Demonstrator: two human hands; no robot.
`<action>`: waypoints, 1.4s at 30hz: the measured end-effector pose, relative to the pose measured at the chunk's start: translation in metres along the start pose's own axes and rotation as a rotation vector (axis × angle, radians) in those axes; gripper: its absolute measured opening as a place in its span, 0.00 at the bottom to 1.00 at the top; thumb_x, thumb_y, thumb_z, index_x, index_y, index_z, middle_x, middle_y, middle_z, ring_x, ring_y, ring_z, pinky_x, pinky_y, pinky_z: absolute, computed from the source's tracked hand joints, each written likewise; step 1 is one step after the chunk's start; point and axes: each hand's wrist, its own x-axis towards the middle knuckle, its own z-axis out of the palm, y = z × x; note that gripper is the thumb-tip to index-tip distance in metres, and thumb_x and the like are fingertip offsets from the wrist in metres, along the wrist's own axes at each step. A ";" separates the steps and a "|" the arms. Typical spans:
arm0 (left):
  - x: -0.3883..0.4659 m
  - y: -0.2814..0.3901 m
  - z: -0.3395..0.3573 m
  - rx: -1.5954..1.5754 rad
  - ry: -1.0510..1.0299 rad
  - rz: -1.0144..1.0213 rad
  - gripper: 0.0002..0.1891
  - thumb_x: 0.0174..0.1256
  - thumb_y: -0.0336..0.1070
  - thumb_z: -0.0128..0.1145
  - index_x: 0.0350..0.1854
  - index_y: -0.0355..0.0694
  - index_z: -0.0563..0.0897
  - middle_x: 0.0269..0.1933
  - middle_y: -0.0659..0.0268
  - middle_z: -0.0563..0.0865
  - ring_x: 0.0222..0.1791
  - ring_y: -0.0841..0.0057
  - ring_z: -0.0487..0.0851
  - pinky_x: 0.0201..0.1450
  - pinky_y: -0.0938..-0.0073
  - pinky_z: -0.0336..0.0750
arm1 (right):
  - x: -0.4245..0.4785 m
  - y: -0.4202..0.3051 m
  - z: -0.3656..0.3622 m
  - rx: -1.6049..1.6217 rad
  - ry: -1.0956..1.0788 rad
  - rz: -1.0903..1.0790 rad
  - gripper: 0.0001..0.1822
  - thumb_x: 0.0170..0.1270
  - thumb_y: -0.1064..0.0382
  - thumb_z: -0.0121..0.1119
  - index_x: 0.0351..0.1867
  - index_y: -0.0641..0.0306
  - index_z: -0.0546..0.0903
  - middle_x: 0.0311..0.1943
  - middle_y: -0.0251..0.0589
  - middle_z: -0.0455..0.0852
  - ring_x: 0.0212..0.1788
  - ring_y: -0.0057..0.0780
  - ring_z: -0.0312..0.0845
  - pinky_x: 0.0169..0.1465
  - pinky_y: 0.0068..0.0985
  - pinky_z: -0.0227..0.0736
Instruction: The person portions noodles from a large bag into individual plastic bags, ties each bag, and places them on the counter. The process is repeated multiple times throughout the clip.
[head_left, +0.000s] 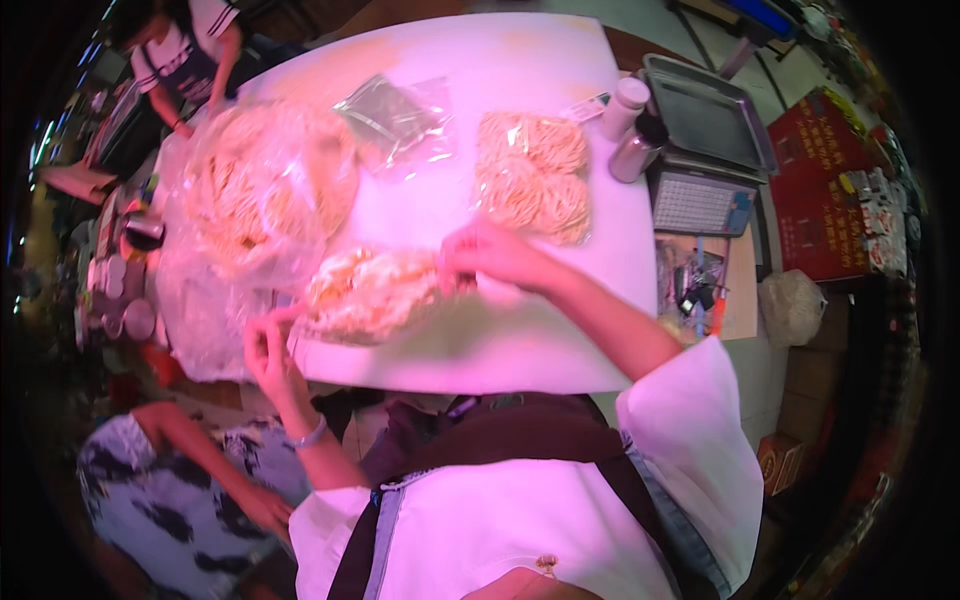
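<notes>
A clear plastic bag of pale noodles (371, 292) lies flat on the white table (450, 360) in front of me. At its right end my right hand (487, 259) has its fingers curled down onto the plastic. My left hand (274, 345) is at the bag's left corner, fingers bent and fingertips by its edge; whether they pinch it is unclear. A packed bag of noodle bundles (534, 176) rests beyond my right hand. Left of it, a large open plastic bag (262, 180) holds a heap of loose noodles.
Flat empty bags (397, 112) lie at the table's far side. Two bottles (630, 131) stand at the right edge beside a weighing scale (705, 142). One person (187, 67) works at the far left; another person's arm (217, 465) is close by on my left.
</notes>
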 end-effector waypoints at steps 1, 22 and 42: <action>-0.006 -0.001 0.008 0.003 -0.014 -0.016 0.05 0.68 0.30 0.47 0.34 0.34 0.72 0.41 0.52 0.82 0.43 0.67 0.80 0.54 0.67 0.71 | -0.014 0.005 0.004 0.045 0.021 0.019 0.12 0.60 0.61 0.54 0.23 0.65 0.81 0.21 0.34 0.83 0.22 0.16 0.74 0.28 0.15 0.69; -0.086 0.015 0.165 -0.019 0.114 -0.210 0.08 0.67 0.33 0.48 0.28 0.37 0.70 0.29 0.60 0.78 0.34 0.70 0.79 0.52 0.61 0.70 | -0.138 -0.011 -0.105 0.031 0.015 0.151 0.13 0.65 0.65 0.51 0.25 0.70 0.80 0.23 0.35 0.82 0.27 0.16 0.74 0.33 0.17 0.70; -0.064 0.073 0.112 0.028 -0.338 -0.100 0.22 0.51 0.43 0.67 0.43 0.34 0.75 0.42 0.59 0.76 0.47 0.66 0.76 0.54 0.61 0.71 | -0.198 -0.040 -0.098 -0.483 0.045 0.275 0.15 0.63 0.65 0.51 0.19 0.70 0.78 0.18 0.36 0.78 0.24 0.20 0.74 0.30 0.20 0.68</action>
